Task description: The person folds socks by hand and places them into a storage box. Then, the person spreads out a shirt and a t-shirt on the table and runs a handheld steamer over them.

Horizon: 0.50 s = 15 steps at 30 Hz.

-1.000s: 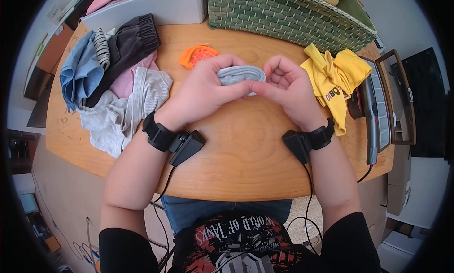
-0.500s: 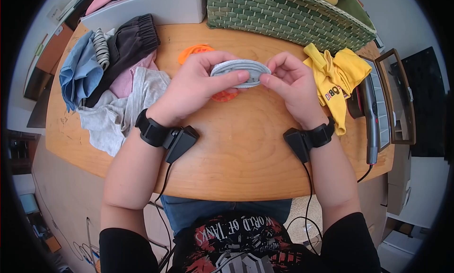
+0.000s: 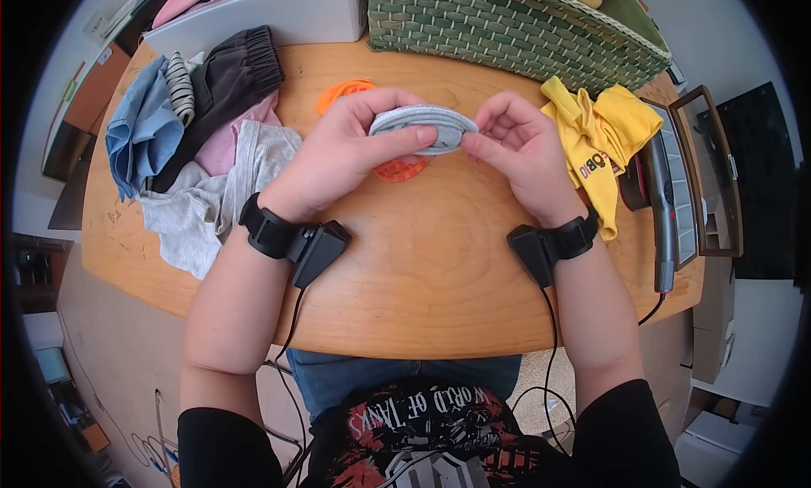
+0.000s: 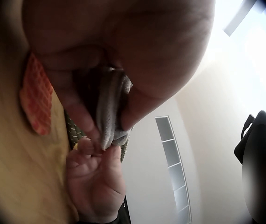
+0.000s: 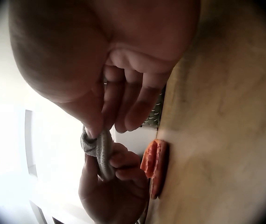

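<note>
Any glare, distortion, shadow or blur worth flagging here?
Head view: mostly even light, cloth fairly sharp, but wide-angle distortion towards the edges and black corners; left wrist view: glare whites out the upper right, left hand in shadow; right wrist view: picture's left side blown out, right hand dark, table soft.

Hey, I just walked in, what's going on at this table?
A person's left hand grips a small folded grey cloth above the wooden table, while the right hand pinches its end. Something orange-red lies on the table, partly hidden by the left hand in the head view. A clothes pile sits to the left, a yellow garment to the right.
</note>
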Motion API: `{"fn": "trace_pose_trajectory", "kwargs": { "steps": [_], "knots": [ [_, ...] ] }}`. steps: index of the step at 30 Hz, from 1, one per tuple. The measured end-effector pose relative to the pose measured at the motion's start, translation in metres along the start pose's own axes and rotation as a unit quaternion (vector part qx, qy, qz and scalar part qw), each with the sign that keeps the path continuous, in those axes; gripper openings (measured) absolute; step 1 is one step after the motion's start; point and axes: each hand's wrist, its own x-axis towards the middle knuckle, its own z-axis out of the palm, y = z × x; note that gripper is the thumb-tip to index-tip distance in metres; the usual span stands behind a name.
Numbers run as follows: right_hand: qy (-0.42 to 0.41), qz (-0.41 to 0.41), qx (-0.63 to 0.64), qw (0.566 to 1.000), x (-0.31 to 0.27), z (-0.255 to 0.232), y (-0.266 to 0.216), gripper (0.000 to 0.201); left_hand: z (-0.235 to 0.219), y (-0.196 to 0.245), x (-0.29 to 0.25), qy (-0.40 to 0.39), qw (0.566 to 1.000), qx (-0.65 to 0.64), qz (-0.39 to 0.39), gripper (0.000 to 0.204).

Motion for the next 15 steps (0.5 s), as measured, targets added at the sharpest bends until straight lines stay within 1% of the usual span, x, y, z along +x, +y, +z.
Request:
{"fn": "trace_pose_trajectory", "kwargs": {
  "steps": [2, 5, 6, 8, 10, 11, 13, 15],
  "knots": [
    [-0.023, 0.011, -0.006, 1.000, 0.001, -0.002, 0.003, 0.019, 0.000, -0.001, 0.000, 0.001, 1.000, 0.010, -0.001, 0.020],
    [-0.036, 0.012, -0.007, 0.999, 0.000, -0.001, 0.005, 0.019, 0.001, -0.002, 0.001, 0.000, 1.000, 0.017, 0.010, 0.025],
    [-0.036, 0.012, -0.007, 0.999, 0.000, 0.001, 0.003, 0.019, 0.004, -0.001, 0.000, 0.002, 1.000, 0.018, 0.006, 0.026],
    [0.013, -0.006, 0.058, 0.998, 0.000, 0.010, -0.002, 0.020, 0.005, 0.001, -0.001, 0.005, 1.000, 0.019, 0.002, 0.026],
    [-0.003, 0.001, 0.053, 0.999, -0.001, 0.004, 0.001, 0.021, 0.006, 0.003, -0.001, -0.016, 0.998, 0.068, -0.007, 0.027],
    [-0.018, 0.007, 0.049, 0.999, -0.001, 0.002, 0.001, 0.022, 0.007, 0.003, -0.001, -0.016, 0.998, 0.068, -0.007, 0.027],
    [-0.013, 0.011, 0.036, 0.999, -0.001, 0.002, 0.001, 0.023, 0.010, 0.003, -0.002, -0.014, 0.998, 0.068, 0.014, 0.026],
    [-0.009, 0.015, 0.023, 1.000, -0.001, 0.003, 0.001, 0.024, 0.008, 0.002, -0.001, -0.003, 0.999, 0.046, 0.007, 0.026]
  ]
}}
